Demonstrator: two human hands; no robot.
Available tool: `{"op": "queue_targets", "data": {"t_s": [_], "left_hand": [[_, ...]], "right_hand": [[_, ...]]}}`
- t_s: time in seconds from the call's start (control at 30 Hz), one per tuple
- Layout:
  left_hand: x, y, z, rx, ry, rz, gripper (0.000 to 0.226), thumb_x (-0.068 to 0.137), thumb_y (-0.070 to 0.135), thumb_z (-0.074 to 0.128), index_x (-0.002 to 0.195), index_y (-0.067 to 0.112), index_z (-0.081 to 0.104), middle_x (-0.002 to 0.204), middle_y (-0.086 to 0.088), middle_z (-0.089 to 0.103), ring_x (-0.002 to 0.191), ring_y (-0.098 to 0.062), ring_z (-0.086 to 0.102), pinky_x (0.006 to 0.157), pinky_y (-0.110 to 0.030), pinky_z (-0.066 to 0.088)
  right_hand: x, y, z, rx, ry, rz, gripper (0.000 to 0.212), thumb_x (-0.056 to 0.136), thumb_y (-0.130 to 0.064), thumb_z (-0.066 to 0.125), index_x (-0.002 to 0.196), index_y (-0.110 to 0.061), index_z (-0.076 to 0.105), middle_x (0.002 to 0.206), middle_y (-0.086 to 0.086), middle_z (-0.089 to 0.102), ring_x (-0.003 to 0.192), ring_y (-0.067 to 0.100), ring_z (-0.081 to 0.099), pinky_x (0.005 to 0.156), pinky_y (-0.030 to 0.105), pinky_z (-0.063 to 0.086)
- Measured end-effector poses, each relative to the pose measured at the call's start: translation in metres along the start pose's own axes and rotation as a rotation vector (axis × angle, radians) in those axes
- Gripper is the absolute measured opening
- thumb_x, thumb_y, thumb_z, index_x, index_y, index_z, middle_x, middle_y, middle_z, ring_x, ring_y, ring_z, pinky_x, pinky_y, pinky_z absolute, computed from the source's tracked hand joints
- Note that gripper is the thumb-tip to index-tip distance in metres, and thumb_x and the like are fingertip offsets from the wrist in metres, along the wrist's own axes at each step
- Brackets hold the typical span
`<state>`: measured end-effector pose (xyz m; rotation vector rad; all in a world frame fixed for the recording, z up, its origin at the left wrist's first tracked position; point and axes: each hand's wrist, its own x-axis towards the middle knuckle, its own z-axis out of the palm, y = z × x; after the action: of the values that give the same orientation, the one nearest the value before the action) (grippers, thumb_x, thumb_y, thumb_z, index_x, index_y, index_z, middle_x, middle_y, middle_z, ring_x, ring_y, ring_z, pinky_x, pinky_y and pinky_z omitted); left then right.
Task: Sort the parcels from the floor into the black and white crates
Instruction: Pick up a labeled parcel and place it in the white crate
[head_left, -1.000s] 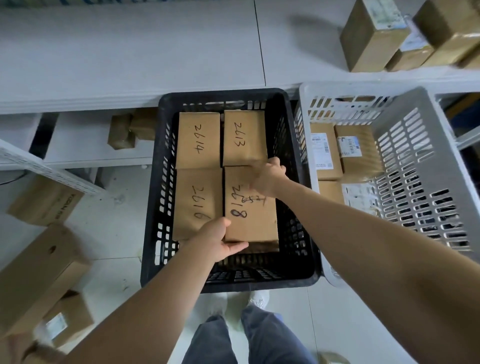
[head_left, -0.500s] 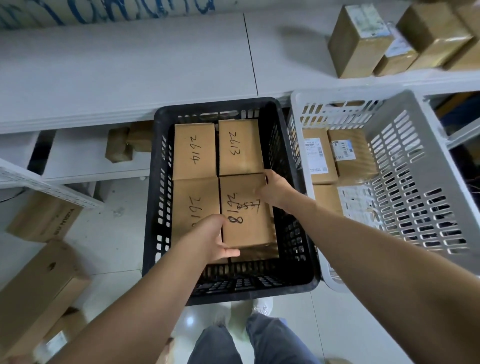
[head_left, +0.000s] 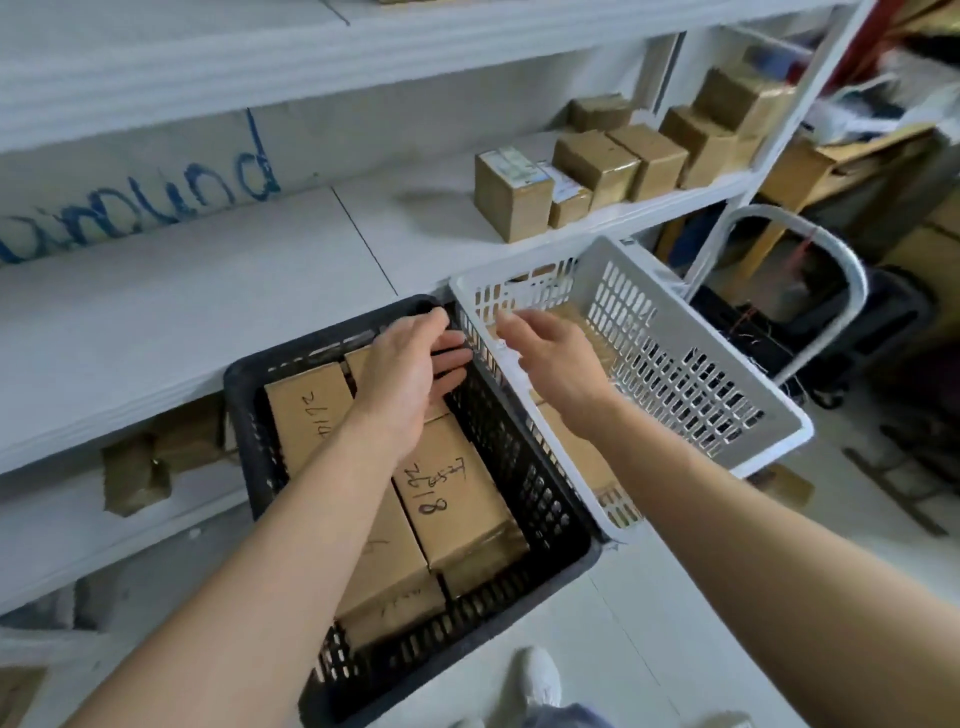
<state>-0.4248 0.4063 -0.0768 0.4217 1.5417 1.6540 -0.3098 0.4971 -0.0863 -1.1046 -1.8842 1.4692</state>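
Observation:
The black crate (head_left: 249, 415) stands on the floor, filled with brown parcels marked with handwritten numbers; the parcel marked 2618 (head_left: 457, 499) lies at its right side. The white crate (head_left: 675, 332) stands touching it on the right, with parcels inside mostly hidden by my arm. My left hand (head_left: 410, 379) hovers above the black crate's far right corner, fingers straight, holding nothing. My right hand (head_left: 550, 353) hangs over the white crate's left wall, fingers loosely spread and empty.
A white shelf (head_left: 208, 312) runs behind the crates, with several brown boxes (head_left: 597, 166) on its right end. More boxes (head_left: 135, 473) sit on the lower shelf. A trolley with a white handle (head_left: 852, 270) stands at the right. My shoe (head_left: 535, 680) is near the bottom.
Both hands let go of the parcel marked 2618, now lying in the black crate, and rose toward the crates' far edges. The view swung up and to the right.

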Motion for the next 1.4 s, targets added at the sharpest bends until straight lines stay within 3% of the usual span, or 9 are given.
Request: {"op": "queue_targets", "data": {"t_s": [0.1, 0.23, 0.4, 0.53, 0.73, 1.07, 1.4], "left_hand": [[-0.016, 0.021, 0.014, 0.032, -0.138, 0.146, 0.02, 0.094, 0.034, 0.053, 0.097, 0.016, 0.061, 0.095, -0.004, 0.067, 0.09, -0.018, 0.069, 0.072, -0.027, 0.055], [-0.041, 0.034, 0.041, 0.055, -0.338, 0.237, 0.024, 0.094, 0.038, 0.053, 0.099, 0.016, 0.061, 0.094, -0.002, 0.068, 0.089, -0.017, 0.069, 0.08, -0.03, 0.056], [-0.079, 0.03, 0.088, 0.047, -0.587, 0.237, 0.026, 0.094, 0.039, 0.052, 0.092, 0.016, 0.063, 0.083, 0.002, 0.069, 0.084, -0.016, 0.066, 0.081, -0.033, 0.054], [-0.116, 0.017, 0.133, 0.067, -0.718, 0.197, 0.029, 0.096, 0.037, 0.049, 0.099, 0.012, 0.063, 0.092, -0.003, 0.067, 0.089, -0.018, 0.065, 0.087, -0.036, 0.052], [-0.179, -0.006, 0.189, 0.085, -0.878, 0.133, 0.03, 0.097, 0.035, 0.047, 0.102, 0.01, 0.062, 0.096, -0.006, 0.066, 0.093, -0.02, 0.064, 0.088, -0.037, 0.052], [-0.31, -0.067, 0.28, 0.145, -1.121, 0.065, 0.027, 0.096, 0.036, 0.048, 0.097, 0.014, 0.063, 0.095, -0.004, 0.067, 0.089, -0.018, 0.065, 0.087, -0.036, 0.052], [-0.424, -0.127, 0.355, 0.198, -1.176, -0.004, 0.03, 0.097, 0.037, 0.045, 0.098, 0.011, 0.062, 0.099, -0.009, 0.065, 0.093, -0.023, 0.064, 0.09, -0.04, 0.051]], "right_hand": [[-0.029, -0.017, -0.019, 0.115, 0.109, -0.019, 0.032, 0.092, -0.047, 0.052, 0.106, -0.021, 0.065, 0.103, -0.008, 0.069, 0.099, 0.005, 0.063, 0.092, 0.029, 0.048], [-0.073, -0.03, -0.046, 0.2, 0.284, -0.051, 0.03, 0.092, -0.048, 0.052, 0.101, -0.023, 0.067, 0.102, -0.007, 0.07, 0.099, 0.006, 0.064, 0.085, 0.027, 0.049], [-0.13, -0.03, -0.086, 0.183, 0.497, -0.047, 0.031, 0.09, -0.052, 0.052, 0.098, -0.026, 0.068, 0.099, -0.007, 0.071, 0.097, 0.009, 0.065, 0.092, 0.037, 0.05], [-0.182, -0.024, -0.122, 0.147, 0.68, -0.031, 0.031, 0.089, -0.053, 0.052, 0.097, -0.028, 0.069, 0.098, -0.006, 0.072, 0.098, 0.01, 0.066, 0.094, 0.042, 0.05], [-0.263, -0.009, -0.166, 0.122, 0.892, 0.012, 0.034, 0.084, -0.058, 0.051, 0.091, -0.03, 0.069, 0.097, 0.001, 0.072, 0.097, 0.019, 0.066, 0.091, 0.048, 0.052], [-0.41, 0.034, -0.249, 0.179, 1.091, 0.042, 0.031, 0.089, -0.054, 0.053, 0.095, -0.028, 0.068, 0.099, -0.008, 0.071, 0.101, 0.006, 0.064, 0.096, 0.037, 0.049], [-0.532, 0.08, -0.331, 0.192, 1.209, 0.09, 0.03, 0.09, -0.054, 0.051, 0.091, -0.028, 0.067, 0.101, -0.003, 0.07, 0.103, 0.011, 0.063, 0.099, 0.042, 0.047]]}}
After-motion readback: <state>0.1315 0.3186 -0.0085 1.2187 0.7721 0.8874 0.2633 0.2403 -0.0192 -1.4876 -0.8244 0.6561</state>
